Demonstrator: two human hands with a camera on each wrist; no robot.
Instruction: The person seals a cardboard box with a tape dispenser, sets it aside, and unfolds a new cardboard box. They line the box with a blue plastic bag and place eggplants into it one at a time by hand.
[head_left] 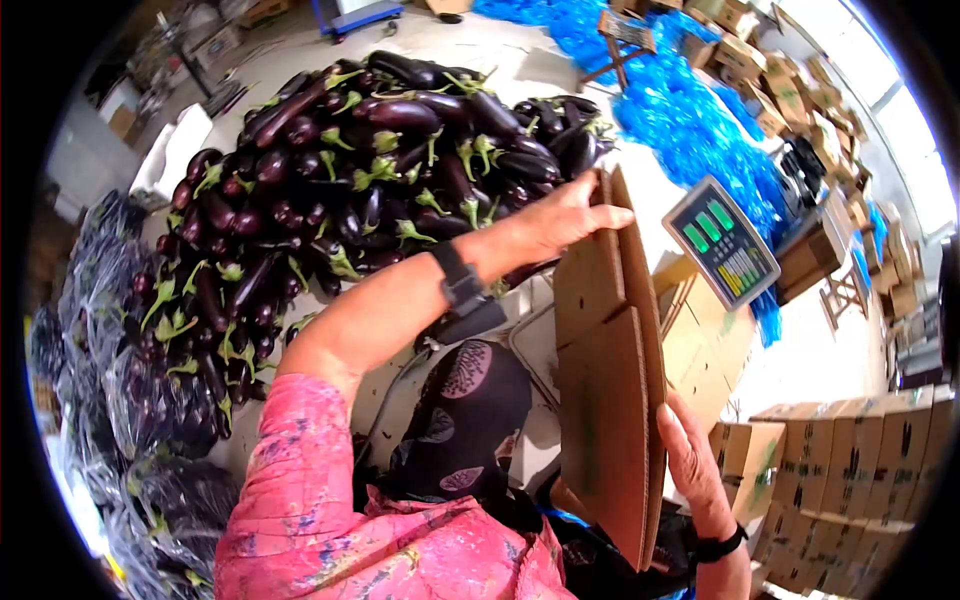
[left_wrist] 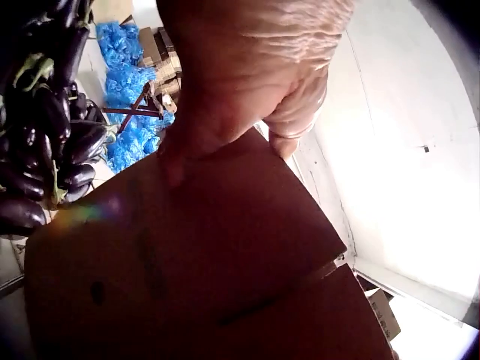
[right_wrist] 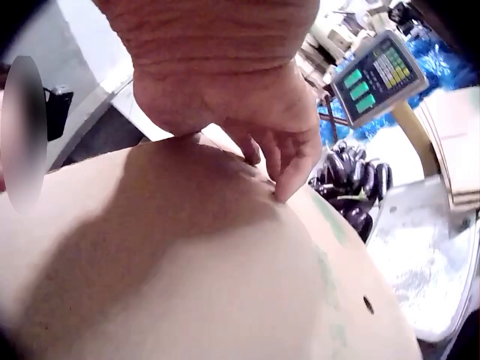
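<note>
A folded cardboard box (head_left: 605, 400) stands tilted on edge in front of the person's body. At its top end the left hand (head_left: 565, 218) grips the edges, fingers on one side and thumb on the other. In the left wrist view the left hand (left_wrist: 255, 82) covers part of the cardboard (left_wrist: 225, 225). Lower down, the right hand (head_left: 697, 470) holds the box's right edge. The right wrist view shows the right hand (right_wrist: 232, 97) with bent fingers against the broad cardboard face (right_wrist: 225, 262); part of its grip is hidden.
A large heap of eggplants (head_left: 400, 120) lies ahead and left, beside plastic-wrapped bundles (head_left: 150, 400). A scale display (head_left: 722, 243) stands right of the box, with a metal tray (right_wrist: 424, 262) near it. Blue plastic (head_left: 680, 110) and stacked cartons (head_left: 840, 460) are on the right.
</note>
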